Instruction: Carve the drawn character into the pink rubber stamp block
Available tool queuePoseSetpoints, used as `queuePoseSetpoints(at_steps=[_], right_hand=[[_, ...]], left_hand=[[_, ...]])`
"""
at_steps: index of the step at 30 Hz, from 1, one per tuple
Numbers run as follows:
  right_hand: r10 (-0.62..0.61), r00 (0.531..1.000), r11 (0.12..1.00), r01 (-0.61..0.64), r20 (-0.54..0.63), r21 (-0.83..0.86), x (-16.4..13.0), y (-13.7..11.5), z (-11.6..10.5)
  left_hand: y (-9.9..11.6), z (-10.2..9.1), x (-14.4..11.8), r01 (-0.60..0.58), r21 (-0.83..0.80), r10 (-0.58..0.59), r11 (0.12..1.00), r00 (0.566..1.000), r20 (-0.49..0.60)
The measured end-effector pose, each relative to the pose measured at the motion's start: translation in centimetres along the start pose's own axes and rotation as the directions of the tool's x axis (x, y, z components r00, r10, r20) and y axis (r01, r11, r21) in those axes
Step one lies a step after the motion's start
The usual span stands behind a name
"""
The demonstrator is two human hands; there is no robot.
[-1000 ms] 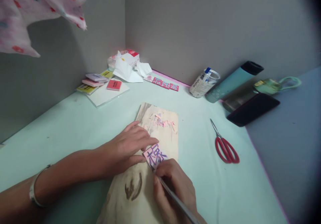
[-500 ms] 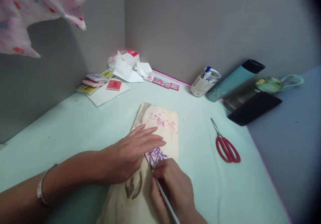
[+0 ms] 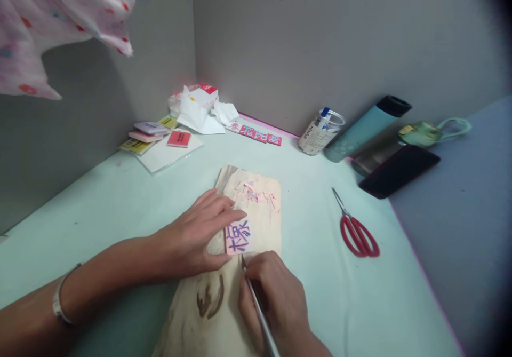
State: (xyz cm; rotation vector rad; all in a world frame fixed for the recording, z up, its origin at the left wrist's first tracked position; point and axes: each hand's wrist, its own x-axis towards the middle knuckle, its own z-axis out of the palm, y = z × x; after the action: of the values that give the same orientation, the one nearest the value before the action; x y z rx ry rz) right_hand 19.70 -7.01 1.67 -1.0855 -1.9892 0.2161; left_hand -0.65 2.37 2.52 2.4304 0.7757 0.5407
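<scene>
On a long pale wooden board (image 3: 264, 229) lies a small pink rubber block (image 3: 238, 238) with a purple character drawn on it. My left hand (image 3: 204, 234) spans the block from the left, thumb at its lower edge and index finger at its upper edge. My right hand (image 3: 276, 298) is closed around a craft knife (image 3: 258, 309) with a silver handle. The dark tip points up at the block's lower edge; whether it touches is unclear. Pink and purple shavings (image 3: 256, 192) are scattered higher on the board.
Red-handled scissors (image 3: 358, 234) lie right of the board. Behind them are a phone (image 3: 400, 171), a teal bottle (image 3: 366, 127), a green-lidded bottle (image 3: 420, 133) and a jar (image 3: 320, 133). Finished-looking character tiles (image 3: 260, 134), tissues (image 3: 196, 114) and coloured blocks (image 3: 178, 139) stand at the back.
The pink block has turned on the board, its character now tilted differently. My left hand has shifted left with fingers drawn in around the block. My right hand keeps holding the craft knife nearby.
</scene>
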Motion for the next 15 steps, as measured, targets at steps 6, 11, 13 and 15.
queuePoseSetpoints(at_steps=[6, 11, 13, 15], right_hand=[[-0.061, 0.998, 0.998, 0.061, 0.012, 0.000, -0.33, 0.72, -0.34], [-0.032, 0.999, 0.999, 0.031, 0.029, 0.013, -0.73, 1.01, -0.45], [-0.044, 0.999, 0.998, 0.043, 0.019, 0.045, -0.66, 0.93, -0.43], [-0.045, 0.999, 0.997, 0.044, 0.016, 0.062, -0.56, 0.84, -0.39]], left_hand=[[0.22, -0.05, 0.19, 0.022, 0.007, -0.022, 1.000, 1.000, -0.016], [0.23, 0.03, 0.26, 0.023, 0.018, -0.023, 1.000, 0.999, -0.036], [0.21, 0.08, 0.25, 0.024, 0.017, -0.023, 1.000, 0.999, -0.036], [0.19, 0.12, 0.23, 0.032, 0.015, -0.031, 0.999, 0.999, -0.031]])
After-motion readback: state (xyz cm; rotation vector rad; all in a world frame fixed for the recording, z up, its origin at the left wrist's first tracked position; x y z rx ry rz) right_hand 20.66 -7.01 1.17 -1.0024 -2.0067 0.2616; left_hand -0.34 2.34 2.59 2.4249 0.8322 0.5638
